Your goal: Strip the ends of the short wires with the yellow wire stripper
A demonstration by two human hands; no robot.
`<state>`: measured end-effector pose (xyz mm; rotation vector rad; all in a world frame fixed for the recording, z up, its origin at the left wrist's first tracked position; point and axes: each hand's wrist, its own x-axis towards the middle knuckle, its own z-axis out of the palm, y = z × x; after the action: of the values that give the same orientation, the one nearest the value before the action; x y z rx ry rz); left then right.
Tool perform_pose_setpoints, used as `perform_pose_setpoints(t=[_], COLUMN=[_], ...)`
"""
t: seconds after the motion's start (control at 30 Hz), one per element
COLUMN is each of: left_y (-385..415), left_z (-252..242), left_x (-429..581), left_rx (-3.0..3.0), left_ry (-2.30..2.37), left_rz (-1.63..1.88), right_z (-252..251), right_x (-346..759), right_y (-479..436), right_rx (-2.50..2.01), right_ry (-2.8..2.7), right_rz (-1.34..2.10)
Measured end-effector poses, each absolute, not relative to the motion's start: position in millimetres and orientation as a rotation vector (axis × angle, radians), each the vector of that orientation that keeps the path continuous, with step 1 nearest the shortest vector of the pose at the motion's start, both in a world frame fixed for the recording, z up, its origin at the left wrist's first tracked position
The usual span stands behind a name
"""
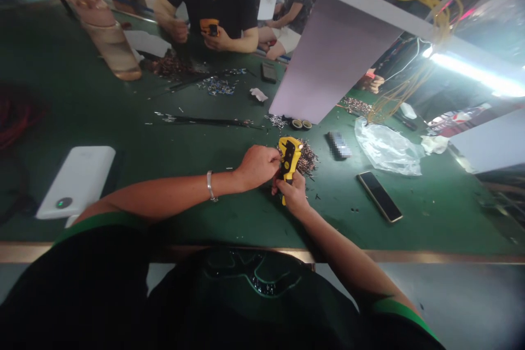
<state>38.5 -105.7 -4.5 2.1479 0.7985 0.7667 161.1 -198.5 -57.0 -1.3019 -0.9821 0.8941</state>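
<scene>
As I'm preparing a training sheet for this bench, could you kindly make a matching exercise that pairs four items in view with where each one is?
Items:
1. yellow-and-black hand tool
2. silver bangle
3. white power bank
4. clear plastic bag

Places:
A. crumpled on the green work surface, beyond the smartphone
B. lying at the far left of the bench, showing a green light
C. held between the left hand and right hand
D. around the left wrist

Pairs: 1-C, 2-D, 3-B, 4-A
</scene>
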Motion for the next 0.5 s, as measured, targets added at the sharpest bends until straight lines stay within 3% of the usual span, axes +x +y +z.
perform_pose_setpoints(t=[0.5], left_y=[-95.6], left_z=[-5.4], left_x=[39.2], left_rx=[2.161], left_ry=[0.836], left_rz=[0.693], right_z=[-61.2], right_x=[153.7], right_y=[-196.7], right_rx=[-1.366], right_ry=[-0.953], right_rz=[0.806])
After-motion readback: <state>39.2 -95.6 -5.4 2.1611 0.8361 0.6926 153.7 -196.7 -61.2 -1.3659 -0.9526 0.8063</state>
